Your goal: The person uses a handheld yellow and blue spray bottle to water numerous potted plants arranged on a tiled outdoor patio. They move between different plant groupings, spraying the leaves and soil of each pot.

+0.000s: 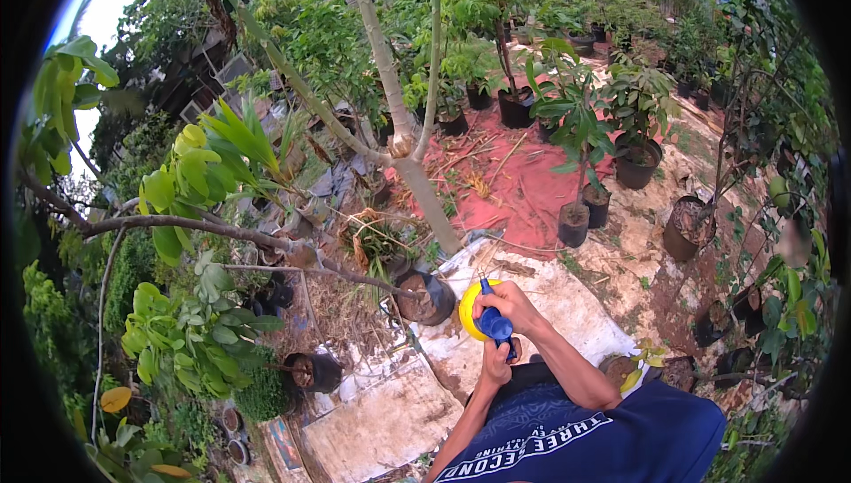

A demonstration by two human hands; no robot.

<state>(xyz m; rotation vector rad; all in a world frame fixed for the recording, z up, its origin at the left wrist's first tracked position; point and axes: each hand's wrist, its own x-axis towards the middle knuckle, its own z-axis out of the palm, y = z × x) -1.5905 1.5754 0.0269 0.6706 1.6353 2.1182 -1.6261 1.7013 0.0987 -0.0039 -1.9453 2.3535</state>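
Observation:
A hand-held spray bottle with a round yellow tank [469,310] and a blue spray head [494,325] is in front of my body. Its nozzle, with a brass-coloured tip, points away from me. My left hand [495,365] is closed around the blue handle at the near end. Curled over the front of the spray head near the nozzle is my right hand [513,307]. The fingers hide part of the head and tank. Just left of the sprayer, a black plant pot [425,298] filled with soil stands on the ground.
A papaya trunk [425,200] forks ahead of me. A bare branch [259,234] reaches in from the left. Beyond the white ground sheet [552,297] lies a red sheet [505,177] with dry stalks. Potted saplings [573,222] stand ahead and right; another pot [316,372] lies tilted at left.

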